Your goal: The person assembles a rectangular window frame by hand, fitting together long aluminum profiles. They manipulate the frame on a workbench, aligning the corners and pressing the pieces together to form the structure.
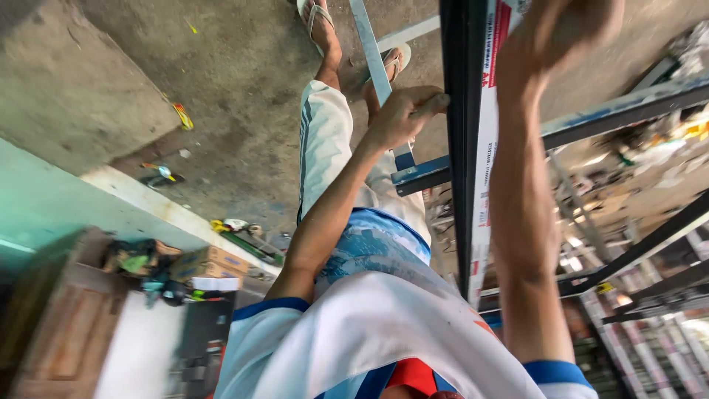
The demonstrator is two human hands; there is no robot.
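Observation:
A long black metal profile (462, 148) runs away from me, with a white and red protective film (484, 162) along its right side. My left hand (405, 114) grips the profile's left edge, fingers curled over it. Farther along, my right hand (572, 22) is blurred and closed around the film-covered side. My white and blue shirt (369, 332) fills the bottom of the view. Beyond it are my legs and my sandalled feet (321, 26) on the concrete floor.
Black and blue-filmed bars of a metal rack (628, 103) cross on the right, with stacked profiles (642, 347) below. A silver bar (369, 52) lies by my feet. At the lower left stand a wooden cabinet (66, 318), a cardboard box (210, 262) and tools on a ledge (244, 236).

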